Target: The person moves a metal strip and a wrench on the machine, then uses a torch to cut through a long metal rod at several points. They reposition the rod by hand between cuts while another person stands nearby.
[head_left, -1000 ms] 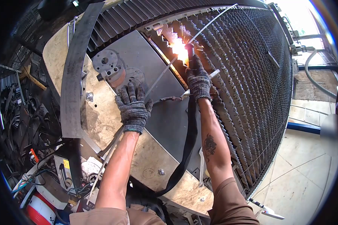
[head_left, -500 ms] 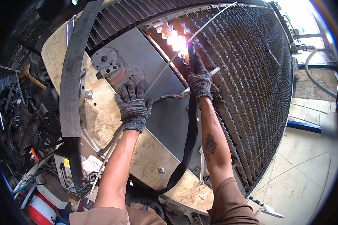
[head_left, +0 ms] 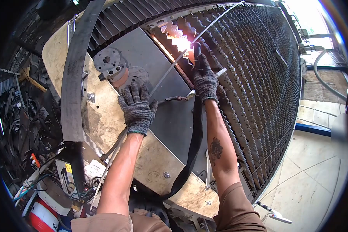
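Note:
My right hand (head_left: 205,83), in a grey knit glove, is closed around a black torch (head_left: 197,51). A bright arc with sparks glows beside the torch's tip, and the glare hides the exact contact point. Across that spot runs a long thin metal strip (head_left: 167,75), which reaches from near my left hand to the upper right. My left hand (head_left: 138,110), gloved alike, lies flat with fingers spread on the grey metal plate (head_left: 143,48), beside the strip's lower end. A black sleeved hose (head_left: 196,143) hangs from below my right hand.
Round flanged metal parts (head_left: 108,62) lie on the plate. Rows of jagged slats (head_left: 255,77) fill the right side. A curved dark metal strip (head_left: 72,85) crosses the worn tan edge panel (head_left: 104,116). A wrench (head_left: 208,170) lies near my right forearm. Scrap (head_left: 19,116) is piled at left.
The glare at the arc has shrunk somewhat, and the torch's end shows more clearly. Both hands hold nearly the same positions. The black hose has shifted slightly left.

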A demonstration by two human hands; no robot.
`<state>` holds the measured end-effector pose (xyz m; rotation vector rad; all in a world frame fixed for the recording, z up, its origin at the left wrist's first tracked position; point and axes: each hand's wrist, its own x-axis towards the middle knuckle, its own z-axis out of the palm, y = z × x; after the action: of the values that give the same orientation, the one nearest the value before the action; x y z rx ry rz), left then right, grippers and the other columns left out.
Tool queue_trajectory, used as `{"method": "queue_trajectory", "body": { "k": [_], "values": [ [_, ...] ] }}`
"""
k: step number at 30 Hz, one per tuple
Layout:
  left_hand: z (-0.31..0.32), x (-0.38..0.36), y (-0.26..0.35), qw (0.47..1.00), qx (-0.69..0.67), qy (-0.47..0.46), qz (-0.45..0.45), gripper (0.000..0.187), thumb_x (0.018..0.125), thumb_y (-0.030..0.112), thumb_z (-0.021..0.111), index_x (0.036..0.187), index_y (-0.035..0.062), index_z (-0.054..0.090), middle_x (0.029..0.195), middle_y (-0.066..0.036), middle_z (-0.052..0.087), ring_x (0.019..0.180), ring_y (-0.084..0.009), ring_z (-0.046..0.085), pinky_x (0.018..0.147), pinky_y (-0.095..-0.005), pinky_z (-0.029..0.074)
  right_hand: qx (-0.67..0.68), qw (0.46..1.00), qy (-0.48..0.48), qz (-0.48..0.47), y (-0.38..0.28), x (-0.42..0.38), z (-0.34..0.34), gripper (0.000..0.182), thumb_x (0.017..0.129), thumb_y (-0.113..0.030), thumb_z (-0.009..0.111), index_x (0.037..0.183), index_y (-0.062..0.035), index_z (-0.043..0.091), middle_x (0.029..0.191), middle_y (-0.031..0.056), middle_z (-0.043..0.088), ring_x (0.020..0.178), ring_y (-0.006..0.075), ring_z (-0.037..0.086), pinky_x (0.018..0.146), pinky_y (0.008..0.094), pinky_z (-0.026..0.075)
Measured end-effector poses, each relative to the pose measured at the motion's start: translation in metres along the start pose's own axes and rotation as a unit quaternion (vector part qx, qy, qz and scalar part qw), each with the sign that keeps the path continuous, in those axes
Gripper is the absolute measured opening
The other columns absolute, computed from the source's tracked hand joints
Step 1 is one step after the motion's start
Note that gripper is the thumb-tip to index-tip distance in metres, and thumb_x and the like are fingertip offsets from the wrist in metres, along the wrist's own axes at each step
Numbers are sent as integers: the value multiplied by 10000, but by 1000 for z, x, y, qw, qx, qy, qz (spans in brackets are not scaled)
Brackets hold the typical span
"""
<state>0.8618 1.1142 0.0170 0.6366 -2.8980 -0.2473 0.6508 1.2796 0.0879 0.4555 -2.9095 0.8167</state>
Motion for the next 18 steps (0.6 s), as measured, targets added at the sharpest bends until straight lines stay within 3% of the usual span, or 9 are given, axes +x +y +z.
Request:
{"method": "queue_trajectory", "body": {
  "k": [2, 5, 8, 15, 17, 18],
  "values": [
    [-2, 1, 1, 1000, 0, -4, -2, 763, 931, 576, 599, 1528, 114, 485, 1626, -231, 360, 1480, -451, 341, 1169, -689, 216, 70, 992, -70, 79, -16, -2, -11, 674, 941, -149, 705, 1560, -246, 457, 1338, 201, 664, 1165, 342, 689, 982, 440, 538],
    [-3, 0, 1, 1000, -3, -3, -3, 752, 932, 569, 602, 1521, 113, 495, 1625, -231, 361, 1482, -451, 338, 1167, -691, 217, 84, 992, -46, 76, -9, -4, -6, 676, 912, -209, 747, 1536, -282, 497, 1212, 175, 737, 1077, 330, 733, 922, 436, 554],
    [-3, 0, 1, 1000, -1, 1, 0, 746, 932, 563, 607, 1516, 112, 502, 1622, -231, 367, 1481, -451, 340, 1162, -696, 219, -6, 999, -7, 33, 0, -2, 1, 684, 903, -221, 758, 1533, -296, 502, 1192, 174, 744, 1061, 321, 740, 913, 434, 559],
    [2, -1, 0, 1000, -6, 14, 1, 742, 941, 560, 591, 1525, 112, 493, 1617, -232, 376, 1476, -466, 343, 1154, -707, 227, -14, 999, 1, 33, -3, -5, 0, 664, 911, -264, 744, 1529, -304, 506, 1167, 183, 746, 1036, 350, 740, 911, 455, 558],
    [2, 0, 0, 1000, -1, 8, 1, 736, 943, 556, 588, 1529, 120, 491, 1618, -233, 375, 1473, -468, 347, 1152, -708, 230, 64, 993, -55, 86, -12, -5, -6, 670, 922, -153, 723, 1543, -229, 482, 1430, 182, 606, 1263, 349, 634, 1092, 434, 486],
    [2, 0, 0, 1000, 5, 3, 0, 730, 945, 552, 584, 1532, 129, 489, 1618, -234, 374, 1469, -471, 352, 1150, -710, 233, 63, 993, -54, 86, -14, -5, -8, 670, 922, -153, 723, 1543, -229, 482, 1430, 182, 606, 1263, 349, 634, 1092, 434, 486]
  ]
}}
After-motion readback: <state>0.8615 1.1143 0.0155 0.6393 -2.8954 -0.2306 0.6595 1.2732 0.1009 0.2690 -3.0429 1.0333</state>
